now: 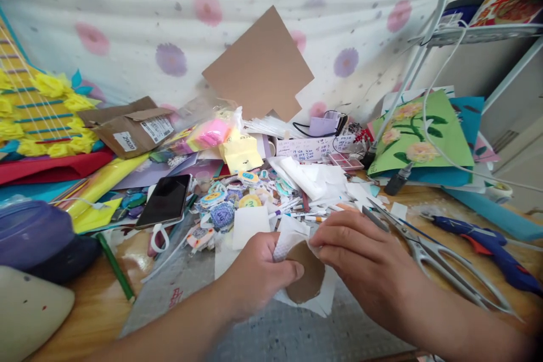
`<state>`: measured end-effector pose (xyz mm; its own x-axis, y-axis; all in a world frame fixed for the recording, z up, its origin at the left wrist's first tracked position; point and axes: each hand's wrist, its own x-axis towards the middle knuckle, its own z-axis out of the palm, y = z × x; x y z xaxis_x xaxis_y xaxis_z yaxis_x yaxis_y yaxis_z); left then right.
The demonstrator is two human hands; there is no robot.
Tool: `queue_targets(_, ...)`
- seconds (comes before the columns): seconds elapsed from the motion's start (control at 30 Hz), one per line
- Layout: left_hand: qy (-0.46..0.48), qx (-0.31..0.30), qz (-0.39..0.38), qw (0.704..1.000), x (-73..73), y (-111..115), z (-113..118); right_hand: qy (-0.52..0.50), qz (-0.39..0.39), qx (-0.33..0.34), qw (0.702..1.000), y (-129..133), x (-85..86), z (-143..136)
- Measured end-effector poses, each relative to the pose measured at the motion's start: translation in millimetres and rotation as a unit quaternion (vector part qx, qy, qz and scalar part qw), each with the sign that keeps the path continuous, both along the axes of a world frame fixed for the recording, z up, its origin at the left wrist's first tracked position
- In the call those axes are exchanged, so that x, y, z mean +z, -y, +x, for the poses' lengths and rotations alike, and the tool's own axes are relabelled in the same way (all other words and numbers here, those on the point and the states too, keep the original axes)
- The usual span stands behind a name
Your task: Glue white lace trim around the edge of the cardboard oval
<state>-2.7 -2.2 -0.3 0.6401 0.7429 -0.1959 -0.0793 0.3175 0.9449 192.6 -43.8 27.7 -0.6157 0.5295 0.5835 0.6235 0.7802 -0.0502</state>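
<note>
A round brown cardboard disc [306, 283] lies over a white, dimpled paper towel [323, 300], whose edges stick out around it. My left hand [259, 266] grips both at the left side, with the thumb pressed flat on the cardboard. At the upper right edge, my right hand [360, 251] has its fingers bent together on the towel's border; its fingertips are partly hidden. Both hands are above the grey cutting mat [254, 328]. Just beyond them are a white paper square [251, 227] and several markers.
Large scissors [445, 271] and a blue glue gun [483, 243] lie at the right. Paper cutouts [223, 215] crowd the middle. A phone [164, 201], a green pencil [115, 268] and a purple container [34, 235] are at the left. A brown board [261, 62] leans behind.
</note>
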Motion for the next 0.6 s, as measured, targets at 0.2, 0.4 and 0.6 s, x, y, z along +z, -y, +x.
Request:
queue_targets(0.2, -0.024, -0.013, 0.029, 0.999, -3.5, 0, -1, 0.037, 0.071, -0.002, 0.997, 4, 4.7, 1)
queue_targets(0.4, 0.008, -0.011, 0.028, 1.000, -2.8, 0, 0, 0.060, 0.052, 0.009, 0.997, 17, 3.0, 5)
queue_targets(0.6, -0.060, -0.065, 0.072, 0.993, 2.0, 2, -2, -0.139, -0.124, -0.032, 0.982, 10, 12.0, 3)
